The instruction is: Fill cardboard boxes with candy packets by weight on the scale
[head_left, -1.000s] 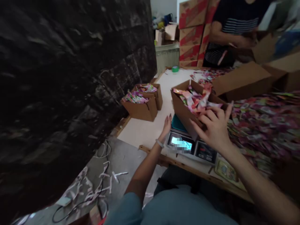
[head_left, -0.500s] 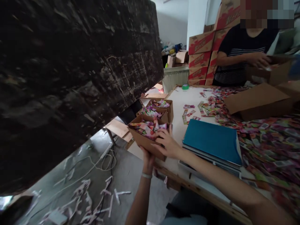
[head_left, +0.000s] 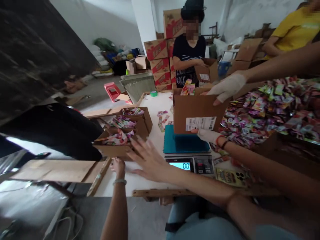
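An open cardboard box (head_left: 116,151) full of small colourful packets (head_left: 118,137) sits at the table's left edge. My left hand (head_left: 118,166) is at its lower front edge, fingers curled against the cardboard. My right hand (head_left: 152,161) has its fingers spread and slightly blurred, just right of that box, holding nothing. Behind it stand further packet-filled boxes (head_left: 147,121). Right of my hands is a scale with a blue pan (head_left: 170,143); its display (head_left: 183,166) reads zero. A co-worker's gloved hands (head_left: 228,87) hold another cardboard box (head_left: 180,110) over the pan.
A big heap of packets (head_left: 260,110) covers the table's right side. A yellow phone-like item (head_left: 230,176) lies beside the scale. Across the table a person (head_left: 190,56) holds a box before stacked red cartons (head_left: 160,66). Green tape (head_left: 153,93) lies at the far edge.
The box my hands held tilted at the table's edge now rests level there. My right hand has come off it and spread. My view swung right; a co-worker's box has appeared over the scale.
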`<act>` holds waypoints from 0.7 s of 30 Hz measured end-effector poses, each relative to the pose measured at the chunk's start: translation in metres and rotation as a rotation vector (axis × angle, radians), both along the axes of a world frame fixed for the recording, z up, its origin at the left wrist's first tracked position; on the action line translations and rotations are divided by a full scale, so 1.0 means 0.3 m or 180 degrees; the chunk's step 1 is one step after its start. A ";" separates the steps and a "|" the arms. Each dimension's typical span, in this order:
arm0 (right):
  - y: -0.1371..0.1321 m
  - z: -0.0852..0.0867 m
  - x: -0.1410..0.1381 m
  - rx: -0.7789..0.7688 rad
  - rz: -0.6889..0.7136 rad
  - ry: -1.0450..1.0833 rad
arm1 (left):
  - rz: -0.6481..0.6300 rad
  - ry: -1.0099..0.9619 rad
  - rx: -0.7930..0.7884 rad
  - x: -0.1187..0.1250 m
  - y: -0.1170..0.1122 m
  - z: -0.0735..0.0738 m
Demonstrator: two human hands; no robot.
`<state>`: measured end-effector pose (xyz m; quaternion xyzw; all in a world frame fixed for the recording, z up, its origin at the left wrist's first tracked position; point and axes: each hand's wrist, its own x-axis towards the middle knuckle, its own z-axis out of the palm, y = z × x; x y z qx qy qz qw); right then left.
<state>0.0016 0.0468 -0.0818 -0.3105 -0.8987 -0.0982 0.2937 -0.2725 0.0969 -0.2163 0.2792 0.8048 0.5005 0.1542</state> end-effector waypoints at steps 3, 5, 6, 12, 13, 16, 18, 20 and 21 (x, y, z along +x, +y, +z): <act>-0.019 0.075 0.269 0.0916 -0.0590 0.0272 | 0.0801 0.0054 0.0067 0.056 -0.032 0.007; 0.036 0.097 0.418 0.1123 -0.1098 0.0588 | 0.0965 0.0409 0.0415 0.163 -0.068 0.003; 0.075 0.100 0.475 0.1076 -0.1292 0.0708 | 0.0875 0.0635 0.0627 0.234 -0.082 0.001; 0.281 0.067 0.634 0.0564 -0.1568 0.0655 | -0.0445 0.0739 0.1035 0.616 -0.089 0.063; 0.301 0.060 0.645 0.0557 -0.1530 0.0580 | -0.0378 0.0714 0.1106 0.643 -0.089 0.088; 0.345 0.051 0.662 0.0523 -0.1380 0.0410 | -0.0131 0.0782 0.1552 0.676 -0.089 0.168; 0.372 0.052 0.651 0.0360 -0.1251 0.0385 | -0.0412 0.0896 0.1806 0.691 -0.068 0.221; 0.395 0.058 0.620 0.0108 -0.1174 0.0461 | -0.1008 0.1029 0.1975 0.719 -0.010 0.271; 0.401 0.061 0.601 0.0009 -0.1142 0.0504 | -0.1313 0.1073 0.2050 0.735 0.032 0.294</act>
